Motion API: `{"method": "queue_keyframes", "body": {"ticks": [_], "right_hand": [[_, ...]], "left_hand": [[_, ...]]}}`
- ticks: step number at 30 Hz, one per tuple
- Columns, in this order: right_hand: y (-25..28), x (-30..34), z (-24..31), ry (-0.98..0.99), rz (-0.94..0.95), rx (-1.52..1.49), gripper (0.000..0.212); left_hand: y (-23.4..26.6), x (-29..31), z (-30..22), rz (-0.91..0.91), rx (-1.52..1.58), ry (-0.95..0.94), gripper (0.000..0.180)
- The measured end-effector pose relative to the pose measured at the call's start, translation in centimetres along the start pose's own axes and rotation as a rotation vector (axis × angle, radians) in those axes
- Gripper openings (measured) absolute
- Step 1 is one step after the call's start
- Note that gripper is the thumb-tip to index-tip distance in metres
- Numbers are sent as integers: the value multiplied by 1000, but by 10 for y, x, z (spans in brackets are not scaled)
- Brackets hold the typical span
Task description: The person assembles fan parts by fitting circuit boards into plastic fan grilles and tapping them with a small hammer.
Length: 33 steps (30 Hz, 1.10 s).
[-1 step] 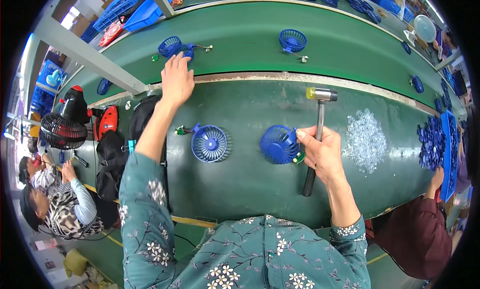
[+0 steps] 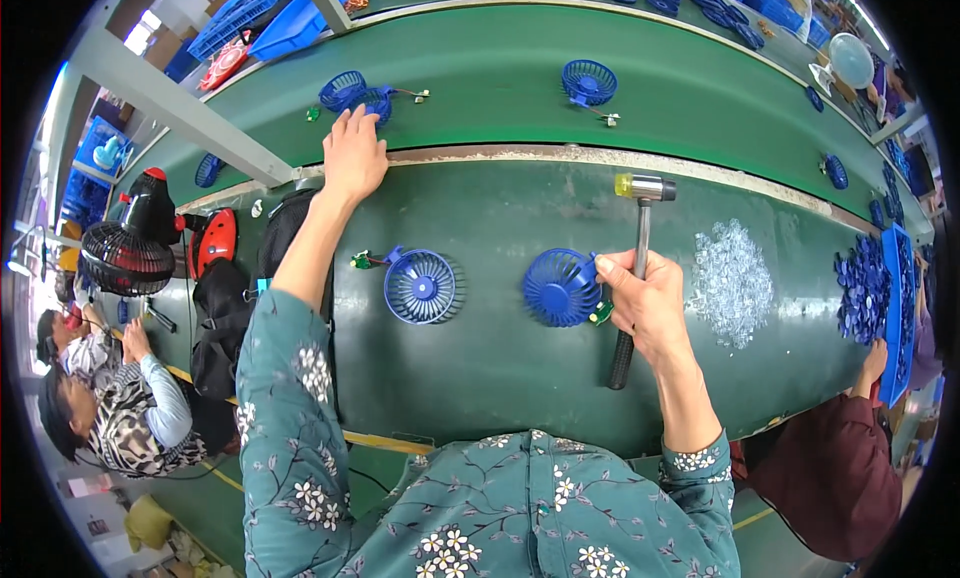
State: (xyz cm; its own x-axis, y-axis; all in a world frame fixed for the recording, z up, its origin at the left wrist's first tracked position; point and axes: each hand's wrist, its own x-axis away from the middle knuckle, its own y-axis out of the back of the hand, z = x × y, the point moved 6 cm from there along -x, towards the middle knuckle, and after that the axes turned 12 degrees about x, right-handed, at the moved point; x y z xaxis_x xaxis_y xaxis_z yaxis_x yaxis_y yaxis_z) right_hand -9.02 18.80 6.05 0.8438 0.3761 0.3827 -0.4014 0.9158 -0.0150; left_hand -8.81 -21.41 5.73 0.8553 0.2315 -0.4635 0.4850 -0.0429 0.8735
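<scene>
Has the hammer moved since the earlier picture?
No: the hammer, in the right hand, shows no clear shift either way against the clear pieces on the bench.

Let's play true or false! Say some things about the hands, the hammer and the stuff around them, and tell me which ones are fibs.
1. The right hand holds a hammer. True.
2. The hammer's head is yellow at both ends. False: one end is yellow, the other is dark.
3. The left hand is close to blue fan frames on the green belt. True.
4. The clear pieces are piled left of the hammer. False: the pile of clear pieces is to its right.
5. A heap of blue pieces lies beside a blue tray. True.
</scene>
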Motion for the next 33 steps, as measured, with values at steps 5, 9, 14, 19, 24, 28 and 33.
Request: {"method": "queue_keyframes", "body": {"ticks": [5, 9, 14, 19, 24, 28, 33], "right_hand": [[12, -22, -19, -51, 18, 68, 17], [18, -32, -46, -175, 71, 171, 15], [4, -21, -26, 68, 64, 884, 30], [-2, 5, -24, 145, 94, 995, 32], [17, 28, -19, 381, -99, 828, 34], [23, 69, -1, 521, -223, 726, 30], [14, 83, -31, 575, -155, 971, 16]], "left_hand": [[-25, -7, -5, 176, 11, -11, 25], [12, 12, -62, 196, 99, -97, 18], [58, 82, -163, 226, 381, -238, 26], [66, 162, -253, 404, 671, -434, 44], [55, 184, -257, 207, 639, -382, 43], [53, 188, -253, 129, 662, -345, 34], [55, 185, -258, 132, 665, -349, 35]]}}
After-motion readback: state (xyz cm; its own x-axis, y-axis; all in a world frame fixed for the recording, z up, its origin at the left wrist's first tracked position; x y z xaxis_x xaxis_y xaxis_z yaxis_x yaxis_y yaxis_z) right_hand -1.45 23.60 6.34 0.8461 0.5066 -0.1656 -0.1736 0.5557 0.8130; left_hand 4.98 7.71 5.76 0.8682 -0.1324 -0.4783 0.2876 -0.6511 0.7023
